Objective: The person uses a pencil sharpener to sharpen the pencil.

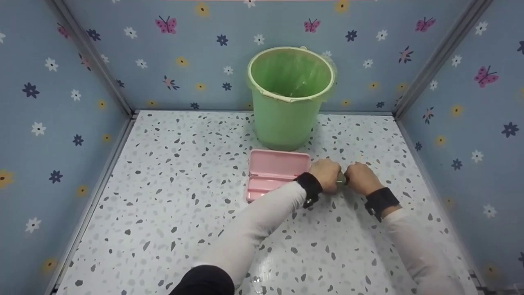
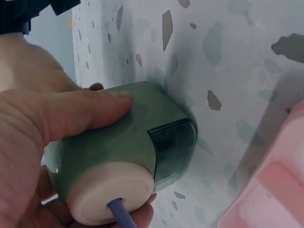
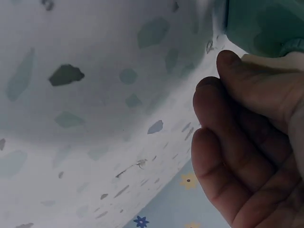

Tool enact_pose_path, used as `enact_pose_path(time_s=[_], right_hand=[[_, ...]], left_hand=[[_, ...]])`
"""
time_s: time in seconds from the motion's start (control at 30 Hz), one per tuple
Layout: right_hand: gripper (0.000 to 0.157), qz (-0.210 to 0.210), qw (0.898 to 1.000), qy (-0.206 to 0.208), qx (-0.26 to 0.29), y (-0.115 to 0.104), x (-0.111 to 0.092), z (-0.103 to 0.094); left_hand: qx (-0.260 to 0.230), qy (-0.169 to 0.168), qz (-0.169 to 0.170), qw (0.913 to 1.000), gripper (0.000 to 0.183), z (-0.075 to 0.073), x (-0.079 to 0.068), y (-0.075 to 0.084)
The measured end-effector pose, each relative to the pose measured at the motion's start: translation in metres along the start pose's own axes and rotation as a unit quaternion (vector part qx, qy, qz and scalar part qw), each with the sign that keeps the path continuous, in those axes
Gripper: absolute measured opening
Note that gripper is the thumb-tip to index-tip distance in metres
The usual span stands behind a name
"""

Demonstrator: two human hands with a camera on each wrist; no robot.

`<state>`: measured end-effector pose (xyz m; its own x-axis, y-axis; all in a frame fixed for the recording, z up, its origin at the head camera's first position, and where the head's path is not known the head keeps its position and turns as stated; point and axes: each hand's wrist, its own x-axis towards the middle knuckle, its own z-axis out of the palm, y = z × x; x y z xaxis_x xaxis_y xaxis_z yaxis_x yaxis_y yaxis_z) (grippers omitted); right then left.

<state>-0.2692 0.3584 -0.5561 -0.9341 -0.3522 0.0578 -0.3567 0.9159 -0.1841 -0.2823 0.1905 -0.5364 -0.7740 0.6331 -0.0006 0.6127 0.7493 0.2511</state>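
Blue panels printed with flowers and butterflies (image 1: pixel 278 16) are set beyond both hands and to either side of them. Beneath the hands a speckled white tabletop (image 1: pixel 184 205) is spread. Ahead of the left hand and slightly to its left, a green bin (image 1: pixel 286 123) with a clear liner is seen. Just left of the left hand, an opened pink pencil case (image 1: pixel 278 163) is partly covered by the left forearm. The green pencil sharpener (image 2: pixel 109 142) is held between the hands: it is clasped by the thumb and fingers of the left hand (image 1: pixel 326 175), while the right hand (image 1: pixel 362 179) is placed close at its other side, fingers curled; whether anything is gripped there cannot be told. On the left-hand side, a purple pencil (image 2: pixel 122 216) is lodged in the sharpener's cream face.
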Motion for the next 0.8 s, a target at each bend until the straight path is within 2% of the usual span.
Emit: enact_pose_path(time_s=[0.27, 0.47, 0.63, 0.8], right_hand=[[0.012, 0.041, 0.997, -0.024, 0.068, -0.001, -0.011, 0.006], [0.015, 0.026, 0.997, -0.02, 0.066, -0.004, -0.018, 0.009], [0.014, 0.019, 0.996, -0.042, 0.07, -0.008, -0.024, 0.007], [0.011, -0.015, 0.996, -0.056, 0.06, -0.012, -0.029, 0.0]], left_hand=[[0.0, 0.009, -0.008, 0.9999, 0.022, 0.0, -0.001, -0.001], [0.004, 0.024, -0.017, 0.9996, 0.025, 0.003, 0.0, 0.0], [0.008, 0.025, -0.025, 0.9993, 0.026, 0.006, 0.002, 0.001], [0.001, 0.024, -0.028, 0.9993, 0.025, 0.006, 0.002, 0.002]])
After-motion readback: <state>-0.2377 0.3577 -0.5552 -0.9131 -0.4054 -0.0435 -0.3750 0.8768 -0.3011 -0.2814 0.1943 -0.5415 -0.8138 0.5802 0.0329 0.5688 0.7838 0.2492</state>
